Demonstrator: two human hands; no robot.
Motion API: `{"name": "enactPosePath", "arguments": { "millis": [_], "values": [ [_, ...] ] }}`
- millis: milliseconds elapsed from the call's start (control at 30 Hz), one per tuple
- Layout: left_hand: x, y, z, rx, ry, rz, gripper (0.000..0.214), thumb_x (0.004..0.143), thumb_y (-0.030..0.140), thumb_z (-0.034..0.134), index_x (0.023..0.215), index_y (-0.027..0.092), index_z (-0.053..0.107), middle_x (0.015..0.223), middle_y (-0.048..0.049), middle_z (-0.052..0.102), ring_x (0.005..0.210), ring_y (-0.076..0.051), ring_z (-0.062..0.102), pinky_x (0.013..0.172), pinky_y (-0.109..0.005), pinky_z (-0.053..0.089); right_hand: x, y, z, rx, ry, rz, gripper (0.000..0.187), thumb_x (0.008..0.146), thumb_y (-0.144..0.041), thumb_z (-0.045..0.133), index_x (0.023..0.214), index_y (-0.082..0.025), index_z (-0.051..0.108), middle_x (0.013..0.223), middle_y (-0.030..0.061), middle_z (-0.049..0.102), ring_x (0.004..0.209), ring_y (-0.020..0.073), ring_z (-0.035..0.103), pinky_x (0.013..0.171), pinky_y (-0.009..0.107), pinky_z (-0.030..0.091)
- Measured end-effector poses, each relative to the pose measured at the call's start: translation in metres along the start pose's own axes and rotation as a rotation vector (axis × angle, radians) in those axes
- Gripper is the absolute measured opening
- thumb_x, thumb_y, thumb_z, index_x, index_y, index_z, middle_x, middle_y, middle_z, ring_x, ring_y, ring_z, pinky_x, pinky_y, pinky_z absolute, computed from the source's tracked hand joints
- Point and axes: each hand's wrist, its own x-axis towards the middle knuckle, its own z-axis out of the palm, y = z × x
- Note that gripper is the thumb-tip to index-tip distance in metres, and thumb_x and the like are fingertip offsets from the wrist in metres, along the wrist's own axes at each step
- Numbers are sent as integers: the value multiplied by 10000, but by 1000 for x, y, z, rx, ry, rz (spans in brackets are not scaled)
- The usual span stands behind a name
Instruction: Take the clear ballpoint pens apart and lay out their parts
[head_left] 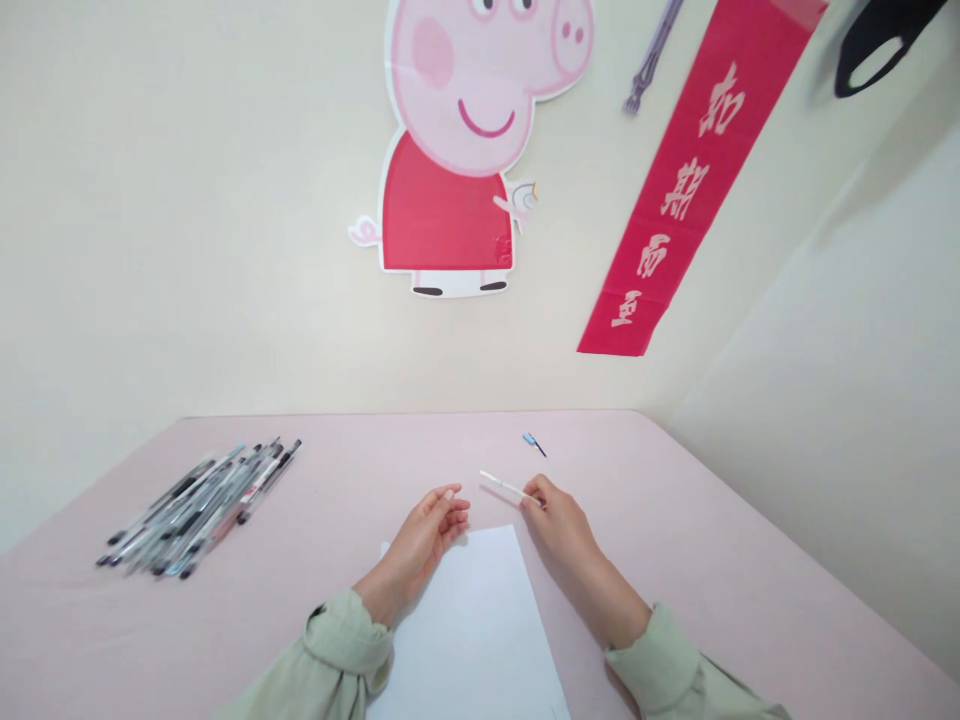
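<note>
A slim white pen [501, 486] is pinched between the thumb and fingers of my right hand [559, 515], its far end pointing left over the table. My left hand [433, 522] hovers by the top left edge of a stack of white paper [476, 620]. Its fingers are loosely bent and slightly apart, with nothing seen in them. A gap separates the left fingertips from the pen. Beyond my right hand lies a small light-blue and dark piece [534, 443], perhaps a pen part; its kind is too small to tell.
A pile of several pens [199, 510] lies at the left on the pink tabletop [337, 460]. Behind the table rises a pale wall bearing a pink pig cutout [450, 205] and a red banner [675, 210]. Another wall [862, 430] borders the right side.
</note>
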Motion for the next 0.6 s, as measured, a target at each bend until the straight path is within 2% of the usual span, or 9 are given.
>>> {"name": "enactPosePath", "arguments": {
  "millis": [67,133,300,600],
  "values": [
    [0,0,0,7,-8,-17,203,859,275,606,1026,159,599,868,-58,660,764,-109,622,764,-240,509,17,10,-2,-190,140,68,86,830,-224,493,830,-215,578,851,13,632,799,156,575,656,233,361],
    [1,-1,0,13,-11,-31,177,866,265,595,998,148,607,854,-60,661,748,-105,622,746,-231,513,34,18,-3,-258,205,122,79,834,-216,494,836,-200,571,913,41,618,850,167,564,661,240,351],
    [3,-2,-3,9,-42,-49,160,875,259,579,968,136,622,854,-63,661,732,-101,620,726,-218,514,63,29,8,-330,205,197,62,842,-235,523,816,-198,566,817,34,619,743,169,561,566,254,285],
    [4,0,-3,-13,-37,-73,167,893,256,545,945,126,635,863,-71,653,740,-103,613,722,-217,519,66,34,17,-396,220,237,106,866,-308,536,845,-204,545,806,30,629,731,172,577,553,262,260]
  ]
}}
